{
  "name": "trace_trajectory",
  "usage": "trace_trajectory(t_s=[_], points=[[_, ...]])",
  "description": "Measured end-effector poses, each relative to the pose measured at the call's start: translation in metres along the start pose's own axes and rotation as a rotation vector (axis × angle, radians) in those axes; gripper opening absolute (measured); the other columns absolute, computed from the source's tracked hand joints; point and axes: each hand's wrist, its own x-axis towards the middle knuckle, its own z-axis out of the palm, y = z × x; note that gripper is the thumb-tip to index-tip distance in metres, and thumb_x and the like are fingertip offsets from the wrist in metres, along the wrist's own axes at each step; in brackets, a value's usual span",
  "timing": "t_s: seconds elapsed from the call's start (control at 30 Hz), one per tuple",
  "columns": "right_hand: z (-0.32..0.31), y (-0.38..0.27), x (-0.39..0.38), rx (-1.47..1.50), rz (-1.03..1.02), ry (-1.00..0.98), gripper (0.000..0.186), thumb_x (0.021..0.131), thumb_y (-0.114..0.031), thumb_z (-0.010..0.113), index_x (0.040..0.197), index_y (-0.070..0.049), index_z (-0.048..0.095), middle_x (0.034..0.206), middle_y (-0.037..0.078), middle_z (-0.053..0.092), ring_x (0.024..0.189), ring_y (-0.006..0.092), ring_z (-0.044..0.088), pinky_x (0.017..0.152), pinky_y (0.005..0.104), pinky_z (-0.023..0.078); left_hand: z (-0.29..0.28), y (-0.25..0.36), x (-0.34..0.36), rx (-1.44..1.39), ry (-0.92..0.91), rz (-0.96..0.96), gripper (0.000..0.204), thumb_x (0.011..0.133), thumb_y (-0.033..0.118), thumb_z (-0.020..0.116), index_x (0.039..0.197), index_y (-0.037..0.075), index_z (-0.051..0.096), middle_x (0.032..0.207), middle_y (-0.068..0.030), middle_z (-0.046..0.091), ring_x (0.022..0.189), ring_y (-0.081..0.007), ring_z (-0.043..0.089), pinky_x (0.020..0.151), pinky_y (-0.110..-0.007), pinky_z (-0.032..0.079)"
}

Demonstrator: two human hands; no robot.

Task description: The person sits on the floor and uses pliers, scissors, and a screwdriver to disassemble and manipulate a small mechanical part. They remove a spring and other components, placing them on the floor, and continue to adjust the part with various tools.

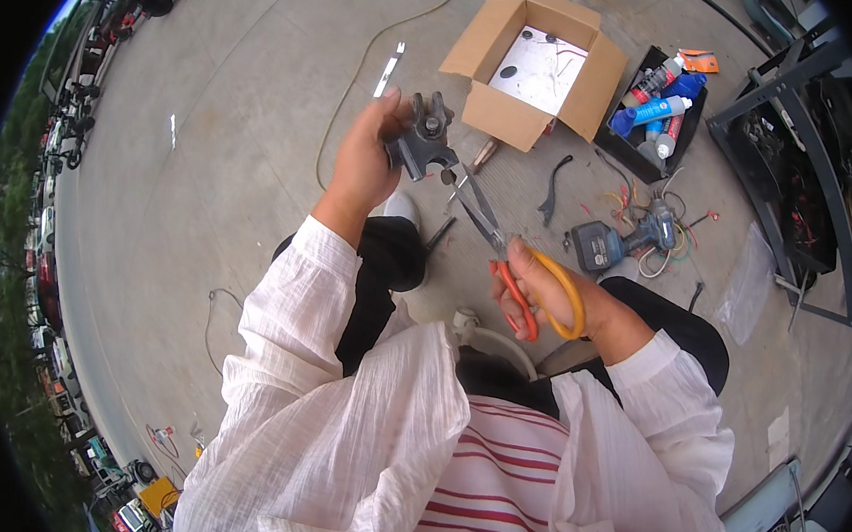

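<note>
My left hand is closed around a dark grey bracket-like part with a forked upper end, held up in front of me. In my right hand is a pair of scissors, with one yellow and one red-orange handle loop. Its metal blades are spread apart and reach up to the lower right edge of the part. A small dark piece shows by the blade tips; whether the blades grip it, I cannot tell. The fingers behind the handles are partly hidden.
An open cardboard box stands ahead, beside a black bin of bottles and spray cans. A cordless power tool lies among loose wires at right. A black metal frame rises at far right. A black strip lies on the floor.
</note>
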Motion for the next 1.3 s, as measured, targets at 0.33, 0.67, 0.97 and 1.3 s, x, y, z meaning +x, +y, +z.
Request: trace_trajectory(t_s=[0.33, 0.67, 0.97, 1.3], points=[[-0.004, 0.003, -0.002, 0.213, -0.187, -0.012, 0.077, 0.093, -0.076, 0.023, 0.092, -0.004, 0.052, 0.064, 0.002, 0.048, 0.055, 0.0130, 0.052, 0.055, 0.0266, 0.048, -0.003, 0.007, -0.003, 0.018, -0.163, -0.294, 0.072, 0.096, 0.051, 0.041, 0.106, -0.017, 0.064, 0.100, -0.0210, 0.069, 0.064, -0.0212, 0.065, 0.064, -0.030, 0.054], [-0.006, 0.007, -0.006, 0.098, -0.139, 0.039, 0.077, 0.095, -0.072, 0.025, 0.097, -0.003, 0.058, 0.067, 0.003, 0.051, 0.058, 0.0120, 0.054, 0.057, 0.0259, 0.051, -0.011, 0.000, 0.010, -0.020, -0.206, -0.254, 0.070, 0.094, 0.055, 0.044, 0.118, -0.009, 0.060, 0.109, -0.0201, 0.068, 0.089, -0.0232, 0.066, 0.066, -0.032, 0.055], [-0.011, 0.026, -0.006, -1.146, 0.022, 0.445, 0.051, 0.085, -0.050, 0.064, 0.091, 0.000, 0.067, 0.082, 0.017, 0.069, 0.072, 0.0321, 0.069, 0.066, 0.0395, 0.054, -0.021, 0.005, 0.011, -0.085, 0.077, -0.224, 0.067, 0.094, 0.051, 0.043, 0.126, -0.006, 0.057, 0.097, -0.0204, 0.064, 0.071, -0.0264, 0.062, 0.063, -0.036, 0.052], [-0.037, 0.083, 0.024, -1.477, 0.206, 0.208, 0.041, 0.074, -0.032, 0.078, 0.097, 0.001, 0.068, 0.095, 0.019, 0.070, 0.092, 0.0355, 0.067, 0.083, 0.0431, 0.053, -0.055, 0.015, 0.009, -0.226, 0.155, -0.198, 0.068, 0.094, 0.049, 0.041, 0.133, -0.005, 0.051, 0.089, -0.0137, 0.063, 0.070, -0.0245, 0.058, 0.067, -0.037, 0.049]])
